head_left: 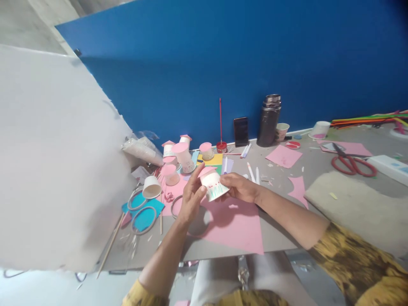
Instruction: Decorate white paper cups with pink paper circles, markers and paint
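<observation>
Plainly, the decorated paper cup (214,187) sits between the left hand (191,197) and the right hand (241,187) — both gripping its sides, pink disc (208,171) uppermost — slightly tilted above the pink sheet (239,231) on the tabletop (280,219).

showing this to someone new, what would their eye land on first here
Probably the big blue panel rising behind the table. Next, near the middle, the pink-topped white paper cup, held between the left hand and the right hand. The red-handled scissors may also stand out, lying toward the right side of the table.
</observation>
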### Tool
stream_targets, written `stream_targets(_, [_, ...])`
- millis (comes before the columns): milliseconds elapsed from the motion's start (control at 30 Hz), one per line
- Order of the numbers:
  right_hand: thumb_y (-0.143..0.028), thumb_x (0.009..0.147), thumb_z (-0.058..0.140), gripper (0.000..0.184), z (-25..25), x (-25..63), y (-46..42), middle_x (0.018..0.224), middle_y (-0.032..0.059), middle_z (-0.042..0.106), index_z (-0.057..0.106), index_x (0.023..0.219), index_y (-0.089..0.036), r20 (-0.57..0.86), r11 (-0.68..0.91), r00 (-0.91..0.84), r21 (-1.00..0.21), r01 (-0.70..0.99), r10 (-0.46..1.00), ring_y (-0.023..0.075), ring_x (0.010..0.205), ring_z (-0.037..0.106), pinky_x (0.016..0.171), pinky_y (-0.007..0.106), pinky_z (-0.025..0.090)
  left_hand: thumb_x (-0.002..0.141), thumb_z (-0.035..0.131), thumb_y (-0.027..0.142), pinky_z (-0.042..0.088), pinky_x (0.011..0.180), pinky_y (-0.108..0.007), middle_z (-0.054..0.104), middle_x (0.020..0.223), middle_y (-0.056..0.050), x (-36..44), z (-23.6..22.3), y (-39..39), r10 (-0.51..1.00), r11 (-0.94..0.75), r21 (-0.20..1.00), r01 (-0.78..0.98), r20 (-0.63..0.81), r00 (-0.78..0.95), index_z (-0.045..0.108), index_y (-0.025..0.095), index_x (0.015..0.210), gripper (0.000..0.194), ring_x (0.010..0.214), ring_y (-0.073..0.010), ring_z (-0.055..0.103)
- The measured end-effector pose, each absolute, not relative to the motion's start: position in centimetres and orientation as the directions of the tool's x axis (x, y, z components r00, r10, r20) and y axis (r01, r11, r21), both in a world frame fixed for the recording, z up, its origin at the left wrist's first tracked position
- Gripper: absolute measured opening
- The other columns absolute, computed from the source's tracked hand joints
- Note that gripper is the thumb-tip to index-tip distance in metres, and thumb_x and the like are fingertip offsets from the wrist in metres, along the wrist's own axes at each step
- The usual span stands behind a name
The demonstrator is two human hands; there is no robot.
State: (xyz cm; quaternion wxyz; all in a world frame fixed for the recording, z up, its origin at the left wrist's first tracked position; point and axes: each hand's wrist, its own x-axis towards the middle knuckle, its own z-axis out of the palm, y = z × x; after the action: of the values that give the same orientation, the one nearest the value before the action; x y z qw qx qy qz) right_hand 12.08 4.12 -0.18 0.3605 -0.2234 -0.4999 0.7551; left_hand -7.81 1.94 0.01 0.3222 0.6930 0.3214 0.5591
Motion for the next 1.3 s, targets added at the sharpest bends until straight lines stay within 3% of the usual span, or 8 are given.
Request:
stream_targets(200, [-0.059,0.08,0.077,0.05,0.1,12.3,4.1,0.082,0.0101,0.076,0.07,0.098,-0.012,0.006,-0.288,-0.643,-0.891,-0.352,0.766,0.0218,0.073,0.073,0.067,0.031,0.056,0.09,0.064,0.055,0.055,0.095,-0.045,0.064,0.137,-0.014,-8.0,-0.2,2.4,0.847,-0.451,0.882,-0.136,0.471,0.246,0.042,0.029,0.155,0.073,0.119,-0.0315,0.065])
stream_targets(333, [-0.061,0.08,0.076,0.053,0.1,12.4,4.1,0.083,0.0089,0.077,0.07,0.104,-0.013,-0.012,-0.329,-0.654,-0.872,-0.364,0.756,0.0218,0.072,0.073,0.066,0.032,0.057,0.089,0.065,0.057,0.051,0.102,-0.045,0.057,0.148,-0.014,-8.0,0.2,2.8,0.874,-0.342,0.876,-0.34,0.429,0.229,0.047,0.03,0.152,0.07,0.132,-0.0323,0.057])
stream_targets(467, [-0.062,0.079,0.077,0.057,-0.1,12.4,4.1,0.082,0.0103,0.077,0.07,0.102,-0.011,-0.009,-0.338,-0.718,-0.887,-0.316,0.696,0.0221,0.069,0.073,0.064,0.031,0.057,0.093,0.056,0.062,0.052,0.099,-0.045,0.06,0.145,-0.013,-8.1,1.0,2.9,0.919,-0.179,0.867,-0.466,0.317,0.236,0.055,0.029,0.144,0.061,0.126,-0.0317,0.061])
stream_targets(600, [-0.061,0.08,0.077,0.056,-0.4,12.3,4.0,0.08,0.0104,0.077,0.071,0.101,-0.01,-0.009,-0.347,-0.793,-0.902,-0.257,0.61,0.0201,0.066,0.073,0.064,0.029,0.057,0.093,0.061,0.055,0.055,0.091,-0.042,0.072,0.124,-0.014,-8.1,1.1,2.9,0.938,-0.094,0.866,-0.491,0.241,0.247,0.069,0.021,0.126,0.048,0.113,-0.0304,0.068])
stream_targets(833, [-0.062,0.079,0.077,0.055,-0.7,12.1,4.0,0.078,0.0102,0.078,0.072,0.097,-0.011,-0.016,-0.335,-0.802,-0.913,-0.231,0.597,0.0194,0.065,0.073,0.065,0.029,0.058,0.091,0.07,0.043,0.053,0.098,-0.043,0.076,0.115,-0.013,-8.0,0.4,2.9,0.935,-0.015,0.858,-0.513,0.194,0.298,0.074,0.018,0.116,0.036,0.116,-0.0299,0.068])
stream_targets(1300, [-0.055,0.078,0.08,0.048,-0.8,12.1,4.1,0.08,0.0105,0.078,0.073,0.095,-0.012,-0.012,-0.329,-0.762,-0.906,-0.265,0.648,0.0229,0.07,0.076,0.068,0.033,0.061,0.093,0.068,0.04,0.057,0.088,-0.039,0.074,0.122,-0.017,-8.0,0.6,2.6,0.934,-0.006,0.866,-0.5,0.183,0.306,0.065,0.017,0.13,0.043,0.113,-0.0289,0.07])
